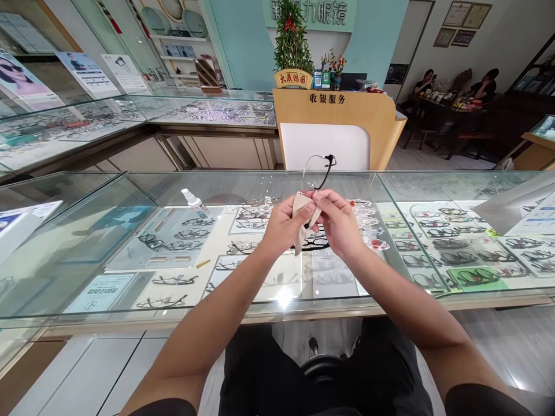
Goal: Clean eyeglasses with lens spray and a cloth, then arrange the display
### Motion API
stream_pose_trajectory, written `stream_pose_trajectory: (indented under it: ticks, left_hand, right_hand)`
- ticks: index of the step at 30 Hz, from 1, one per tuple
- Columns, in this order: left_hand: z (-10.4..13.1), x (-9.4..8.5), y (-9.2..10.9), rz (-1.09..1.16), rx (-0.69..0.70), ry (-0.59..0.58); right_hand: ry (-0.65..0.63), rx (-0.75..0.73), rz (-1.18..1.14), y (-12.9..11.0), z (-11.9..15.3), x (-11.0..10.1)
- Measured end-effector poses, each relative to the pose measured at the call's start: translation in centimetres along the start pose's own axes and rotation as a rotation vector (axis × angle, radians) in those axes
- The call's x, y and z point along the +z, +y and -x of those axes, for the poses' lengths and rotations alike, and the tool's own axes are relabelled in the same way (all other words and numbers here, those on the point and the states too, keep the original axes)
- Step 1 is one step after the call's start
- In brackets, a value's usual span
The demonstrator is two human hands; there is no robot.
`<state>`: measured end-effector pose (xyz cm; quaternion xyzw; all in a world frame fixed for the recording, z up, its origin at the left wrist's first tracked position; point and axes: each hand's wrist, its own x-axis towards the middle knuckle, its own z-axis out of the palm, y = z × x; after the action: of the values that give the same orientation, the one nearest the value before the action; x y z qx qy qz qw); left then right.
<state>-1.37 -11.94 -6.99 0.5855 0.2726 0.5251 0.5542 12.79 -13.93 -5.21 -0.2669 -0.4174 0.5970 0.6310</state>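
Observation:
Above the glass counter, my left hand [281, 222] is closed on a beige cloth [300, 203] that hangs down below the fingers. My right hand [339, 221] meets it at the fingertips, pinching a pair of glasses [326, 172]. One round lens and a black temple of the glasses rise above the hands; the rest is hidden by the fingers and cloth. A white spray bottle [195, 202] stands on the glass to the left of my hands.
Rows of glasses [455, 254] lie inside the glass display case [255, 306]. A wooden cashier desk [338, 107] with a plant [291, 46] is beyond. Two people sit at a dark table at the back right. A white sign [531, 214] stands at right.

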Motion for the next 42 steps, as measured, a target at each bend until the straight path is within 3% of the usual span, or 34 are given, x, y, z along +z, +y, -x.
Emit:
stream_pose_trajectory:
  ticks: [3, 5, 13, 20, 28, 36, 42]
  left_hand:
    - [0.0, 0.2, -0.3, -0.033, 0.017, 0.089]
    - [-0.1, 0.0, -0.3, -0.024, 0.003, 0.089]
    - [-0.3, -1.2, 1.0, 0.009, -0.113, -0.173]
    - [-0.2, -0.3, -0.2, 0.014, -0.097, -0.015]
    - [0.0, 0.9, -0.4, 0.058, -0.036, 0.173]
    - [-0.2, 0.2, -1.2, 0.061, 0.01, 0.069]
    - [-0.2, 0.2, -0.6, 0.007, -0.038, 0.037]
  right_hand:
    - [-0.068, -0.02, -0.001, 0.2, 0.0, 0.0]
    - [-0.065, -0.015, 0.002, 0.0, -0.2, -0.1]
    - [0.051, 0.033, 0.041, -1.6, -1.2, -1.0]
    - [0.087, 0.063, 0.068, -0.2, -1.0, -0.8]
    - [-0.017, 0.037, 0.009, 0.2, -0.3, 0.1]
    - [0.091, 0.045, 0.027, -1.3, -0.9, -0.6]
    - [0.123, -0.001, 0.041, -1.6, -0.9, -0.8]
